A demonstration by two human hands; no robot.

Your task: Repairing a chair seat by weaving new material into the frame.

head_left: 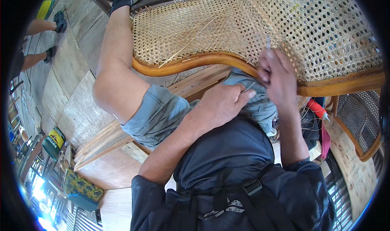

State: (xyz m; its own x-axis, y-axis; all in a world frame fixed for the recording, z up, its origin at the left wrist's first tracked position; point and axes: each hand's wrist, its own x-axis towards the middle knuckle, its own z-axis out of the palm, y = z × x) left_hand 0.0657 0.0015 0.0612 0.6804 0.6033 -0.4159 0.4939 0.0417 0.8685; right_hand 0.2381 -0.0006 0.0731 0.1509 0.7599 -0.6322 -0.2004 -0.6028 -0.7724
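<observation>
Cane weave [325, 36] looks mostly done; loose strands [189, 41], seemingly unfinished, reach the wooden frame [203, 59]. Left hand [223, 103] pinches a sliver [251, 86]; right hand [278, 76] grasps a slim tool [268, 42].

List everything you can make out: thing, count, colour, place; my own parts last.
Woven cane: one expanse, tan, top centre to right
Curved wooden rail: one, orange-brown, cane's near edge
Loose strands: several, straw, on cane
Cane-panelled frame: one, brown, far right
Nozzle-tipped bottle: one, red, right
Can: one, green and yellow, left
Camouflage-patterned pad: one, green-yellow, lower left
Another person's legs: two, dark shoes, upper left
Shorts: one pair, grey, centre
Left hand: one, bare, centre, pinching thin pale piece
Right hand: one, bare, right of centre, holding slim pale object, blurred
</observation>
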